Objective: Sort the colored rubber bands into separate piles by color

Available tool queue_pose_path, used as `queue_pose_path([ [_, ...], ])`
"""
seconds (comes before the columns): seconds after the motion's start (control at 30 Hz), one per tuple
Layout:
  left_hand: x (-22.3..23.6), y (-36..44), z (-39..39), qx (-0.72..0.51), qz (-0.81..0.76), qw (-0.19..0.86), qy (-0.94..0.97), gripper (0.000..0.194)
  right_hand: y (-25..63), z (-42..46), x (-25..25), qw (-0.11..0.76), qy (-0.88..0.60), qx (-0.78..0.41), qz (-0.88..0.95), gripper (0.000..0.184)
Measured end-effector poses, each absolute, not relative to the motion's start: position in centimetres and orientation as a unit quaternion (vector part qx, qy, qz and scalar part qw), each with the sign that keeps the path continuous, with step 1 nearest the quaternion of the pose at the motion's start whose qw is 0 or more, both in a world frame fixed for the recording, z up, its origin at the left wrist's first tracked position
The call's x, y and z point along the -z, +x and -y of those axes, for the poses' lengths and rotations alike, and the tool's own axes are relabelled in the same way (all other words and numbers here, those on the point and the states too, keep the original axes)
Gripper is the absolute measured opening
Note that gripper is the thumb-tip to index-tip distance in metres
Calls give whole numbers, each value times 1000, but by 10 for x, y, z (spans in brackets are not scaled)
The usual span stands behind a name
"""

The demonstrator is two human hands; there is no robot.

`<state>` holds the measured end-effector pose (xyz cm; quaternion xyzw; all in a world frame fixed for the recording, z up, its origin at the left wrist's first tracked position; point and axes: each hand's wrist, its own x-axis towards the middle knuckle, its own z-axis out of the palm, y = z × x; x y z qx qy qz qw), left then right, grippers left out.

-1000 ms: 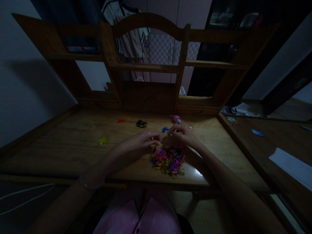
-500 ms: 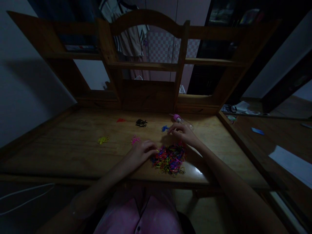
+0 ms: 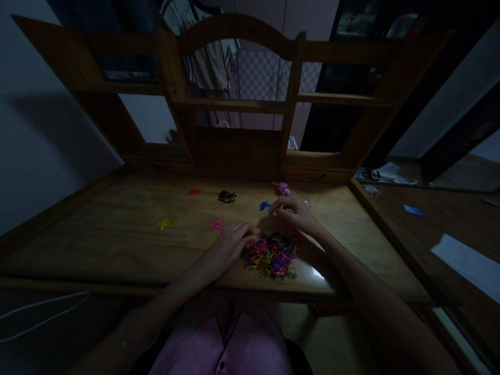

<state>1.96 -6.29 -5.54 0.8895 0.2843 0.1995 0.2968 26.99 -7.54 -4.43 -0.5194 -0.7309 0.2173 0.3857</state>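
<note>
A mixed pile of colourful rubber bands (image 3: 270, 256) lies near the desk's front edge. At its left rim, my left hand (image 3: 234, 238) has its fingers closed, with a bit of yellow rubber band at the tips. My right hand (image 3: 294, 212) hovers above the pile's far side, fingers curled together; whatever they hold is too small to make out. Just left of those fingertips sits a small blue bunch of bands (image 3: 264, 205). Further left lie pink bands (image 3: 217, 224), black bands (image 3: 227, 196), red bands (image 3: 194, 191) and yellow bands (image 3: 166, 223).
A clear bottle with a pink cap (image 3: 284, 188) lies behind my right hand. The wooden desk (image 3: 117, 245) has a shelf unit (image 3: 234, 108) along its back. On the surface to the right are white paper (image 3: 466, 265) and a blue card (image 3: 413, 210).
My left hand has drawn back towards me and left to the pile's edge, uncovering the pink bands. My right hand has stayed almost in place.
</note>
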Motion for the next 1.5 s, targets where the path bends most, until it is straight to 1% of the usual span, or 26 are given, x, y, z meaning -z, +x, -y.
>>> queue_pose_path([
  [0.2,32,14,62,-205,-305,381,849,16,269,76,43,382,-525,-216,730,21],
  [0.3,29,15,64,-213,-316,414,827,16,269,77,42,383,-520,-218,732,22],
  [0.4,32,8,63,-222,-328,440,806,20,269,77,41,386,-518,-217,732,22],
  [0.43,33,3,59,-228,-340,437,801,22,269,78,40,388,-517,-217,732,22],
  [0.5,38,-16,48,-251,-387,398,793,24,268,78,38,390,-517,-216,730,21],
  [0.63,58,-81,11,-298,-538,225,756,28,267,79,36,391,-527,-213,724,21],
  [0.7,70,-114,-6,-303,-593,168,727,29,267,79,37,394,-527,-213,723,20],
  [0.77,82,-140,-19,-308,-607,176,711,31,267,78,38,395,-525,-210,725,20],
  [0.83,90,-153,-26,-323,-600,224,697,33,268,77,39,395,-520,-208,728,20],
  [0.93,96,-159,-30,-343,-591,304,663,37,269,76,40,398,-511,-216,730,20],
  [1.07,101,-161,-35,-381,-581,341,633,44,270,75,41,404,-503,-222,731,21],
  [1.27,105,-164,-39,-392,-596,336,615,44,268,76,41,400,-506,-228,730,20],
  [1.5,114,-172,-49,-366,-584,236,686,35,267,76,41,396,-520,-225,722,20],
])
